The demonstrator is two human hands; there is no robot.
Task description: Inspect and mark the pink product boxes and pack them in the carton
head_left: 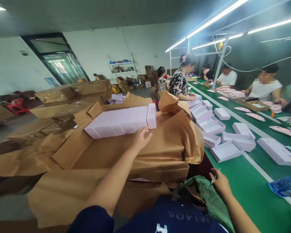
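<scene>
A row of pale lilac cardboard boxes (pixel 121 121) lies packed on edge on brown wrapping paper. The end box (pixel 152 115) stands slightly apart from the row, tilted. My left hand (pixel 142 139) is closed at its lower edge, fingertips on the cardboard. Beside the green work table, my right hand (pixel 220 183) is closed around a slim, pen-like object (pixel 213 180), whose exact kind is too small to tell. Below that hand a green woven sack (pixel 206 194) hangs partly open.
On the green table (pixel 242 184) lie several open lilac box trays (pixel 226 150) and pink, flat pieces (pixel 255 116). A blue plastic bottle (pixel 285 187) lies at the right. Co-workers sit and stand along the table. Brown paper-wrapped cartons (pixel 70 92) fill the left side.
</scene>
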